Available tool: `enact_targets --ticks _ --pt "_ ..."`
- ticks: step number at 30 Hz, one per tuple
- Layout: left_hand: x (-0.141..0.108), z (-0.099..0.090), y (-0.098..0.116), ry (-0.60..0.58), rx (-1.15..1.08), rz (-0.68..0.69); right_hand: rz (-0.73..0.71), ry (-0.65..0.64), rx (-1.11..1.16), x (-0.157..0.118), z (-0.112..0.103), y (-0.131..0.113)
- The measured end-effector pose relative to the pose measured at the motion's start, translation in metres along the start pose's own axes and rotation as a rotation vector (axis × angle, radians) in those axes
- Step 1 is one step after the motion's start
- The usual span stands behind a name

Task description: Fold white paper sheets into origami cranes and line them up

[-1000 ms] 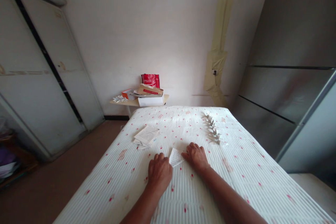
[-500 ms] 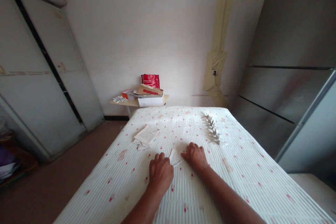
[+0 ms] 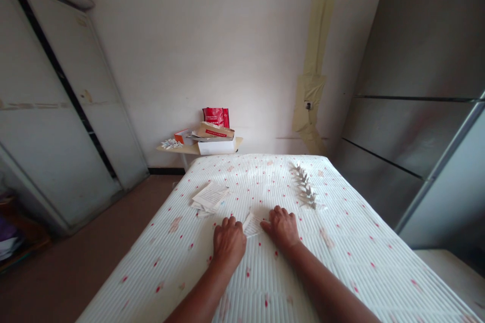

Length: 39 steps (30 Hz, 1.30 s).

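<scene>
A small piece of printed paper [image 3: 252, 225] lies on the bed's quilted cover between my hands, partly folded by its look. My left hand [image 3: 229, 239] is closed at the paper's left edge, fingers curled with the tips hidden. From the right side, my right hand [image 3: 283, 226] grips the opposite edge, its thumb against the paper and the other fingers bent. Farther off to the left is a loose stack of printed paper sheets [image 3: 210, 197]. On the right, several folded paper cranes [image 3: 306, 187] stand in a row.
The bed [image 3: 182, 267] has a white striped cover with red spots. Beyond its far edge, a small table [image 3: 189, 149] bears a white box [image 3: 216, 148], a red bag [image 3: 216, 117] and some white folded pieces [image 3: 171, 144]. A grey fridge [image 3: 409, 126] stands at the right.
My left hand has shifted slightly left and the paper shows a little more between my hands. My right hand stays nearly in place. The whole view has moved slightly.
</scene>
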<state>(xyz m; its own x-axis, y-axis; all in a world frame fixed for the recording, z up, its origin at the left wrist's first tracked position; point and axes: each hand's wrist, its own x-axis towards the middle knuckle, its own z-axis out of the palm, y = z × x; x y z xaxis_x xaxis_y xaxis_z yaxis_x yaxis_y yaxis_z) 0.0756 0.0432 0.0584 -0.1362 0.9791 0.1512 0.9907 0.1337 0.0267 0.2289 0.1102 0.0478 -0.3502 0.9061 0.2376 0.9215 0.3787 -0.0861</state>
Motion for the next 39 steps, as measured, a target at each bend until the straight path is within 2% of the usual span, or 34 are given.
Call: enact_targets --ticks 6,18,20,23,27,35,39 --pt "0.015 -0.002 -0.012 0.000 0.019 0.074 0.057 -0.018 0.016 -0.002 -0.008 -0.006" --pt "0.010 0.007 -0.006 0.055 0.020 -0.008 0.053 -0.017 0.011 -0.002 -0.005 -0.005" --pt "0.009 0.006 -0.006 0.076 0.008 0.038 0.054 -0.010 0.008 -0.002 -0.004 -0.005" --pt "0.008 0.002 -0.006 0.101 -0.006 0.186 0.057 -0.007 0.007 -0.002 -0.002 -0.005" --pt "0.008 -0.003 -0.007 0.050 -0.019 0.304 0.074 0.007 0.020 -0.003 0.002 -0.004" --pt "-0.009 0.002 -0.009 -0.030 -0.001 0.309 0.163 0.037 0.139 -0.003 0.001 0.006" --pt "-0.017 0.004 -0.006 -0.058 0.018 0.308 0.177 0.042 0.233 -0.003 -0.001 -0.002"
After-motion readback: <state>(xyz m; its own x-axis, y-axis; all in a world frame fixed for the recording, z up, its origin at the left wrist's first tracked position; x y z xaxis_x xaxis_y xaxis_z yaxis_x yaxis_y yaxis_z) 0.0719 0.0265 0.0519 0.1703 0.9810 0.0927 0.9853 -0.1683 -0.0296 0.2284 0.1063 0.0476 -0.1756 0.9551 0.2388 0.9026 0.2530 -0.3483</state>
